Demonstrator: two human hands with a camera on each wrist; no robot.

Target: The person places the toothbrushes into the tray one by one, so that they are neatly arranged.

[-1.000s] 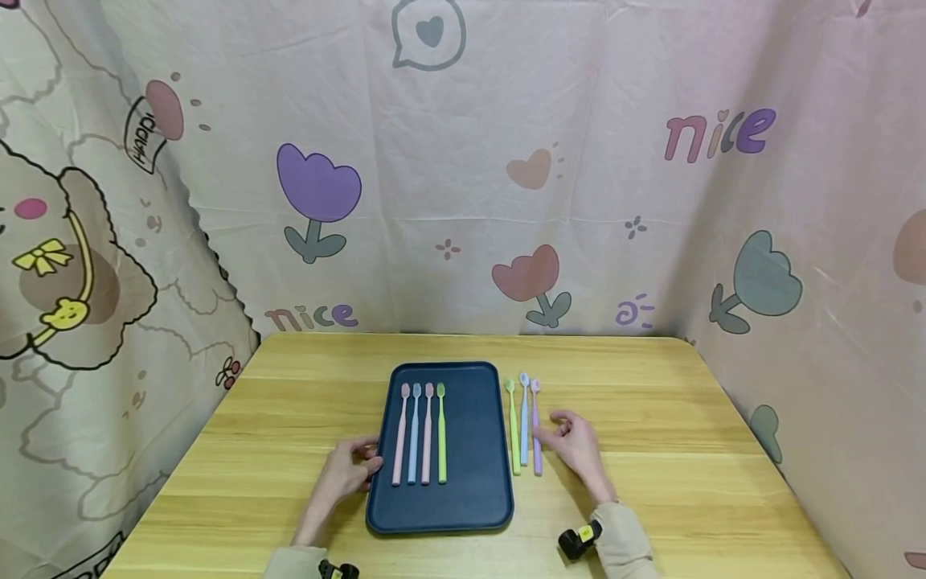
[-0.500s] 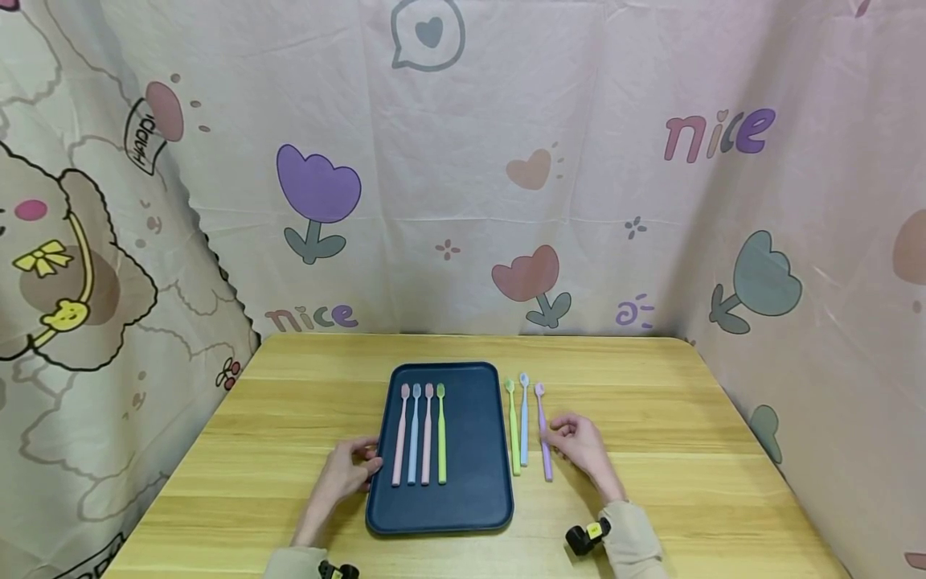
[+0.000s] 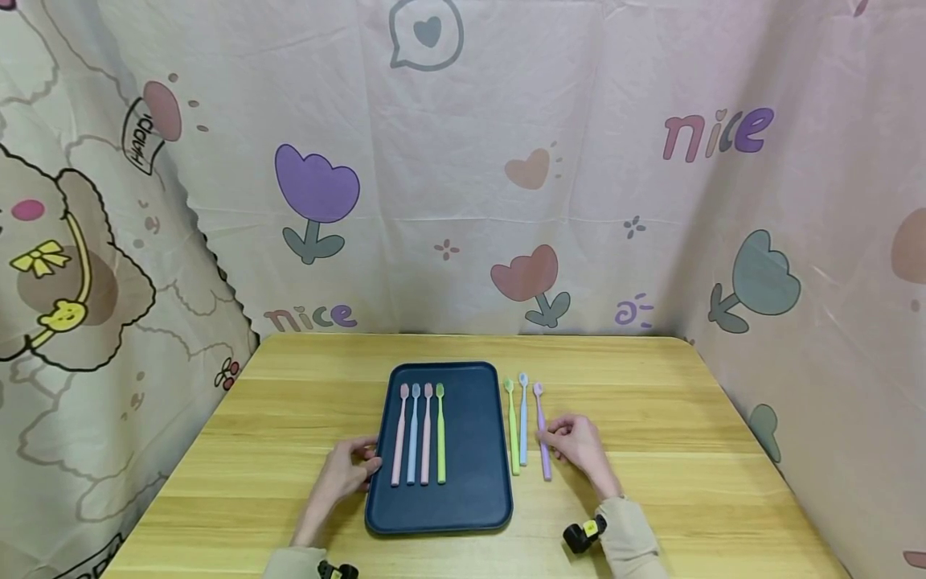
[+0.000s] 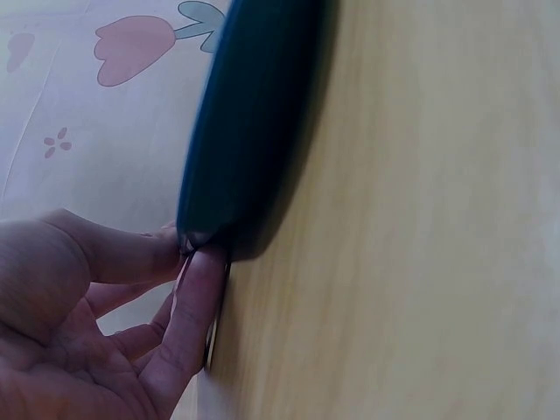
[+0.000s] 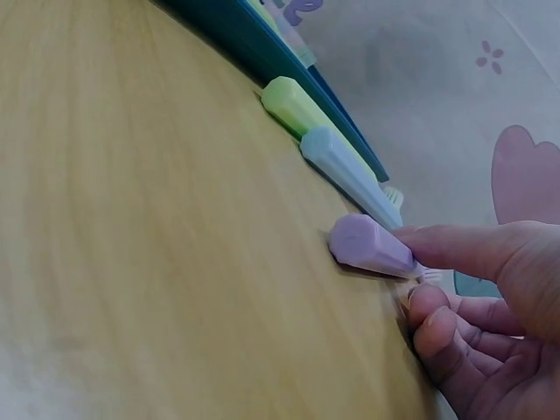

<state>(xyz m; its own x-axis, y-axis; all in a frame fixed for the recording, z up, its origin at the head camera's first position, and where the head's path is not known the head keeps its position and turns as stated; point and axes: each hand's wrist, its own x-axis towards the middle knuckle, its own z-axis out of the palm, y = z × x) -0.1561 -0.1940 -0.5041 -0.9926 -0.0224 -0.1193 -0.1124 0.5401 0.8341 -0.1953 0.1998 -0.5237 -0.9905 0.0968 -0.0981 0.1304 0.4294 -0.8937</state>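
My left hand (image 3: 350, 466) pinches the left rim of the dark blue tray (image 3: 473, 490), thumb on top and a finger under the edge in the left wrist view. On the tray lie several toothbrushes in a row: two pink, one blue and one green (image 3: 441, 438). To the right of the tray, my right hand (image 3: 576, 444) holds a purple toothbrush (image 5: 372, 245) between thumb and fingers, its handle low over the table. Just left of it, a light green toothbrush (image 3: 513, 430) and a light blue toothbrush (image 3: 524, 422) lie side by side near the tray's right rim.
The wooden table (image 3: 325, 378) carries everything. A printed curtain (image 3: 448, 161) hangs behind the table and along both sides. Each wrist wears a small black camera, such as the right wrist camera (image 3: 582, 535).
My right hand has moved slightly right, taking the purple toothbrush away from the light blue one, so a gap shows between them. My left hand and the tray hold their place.
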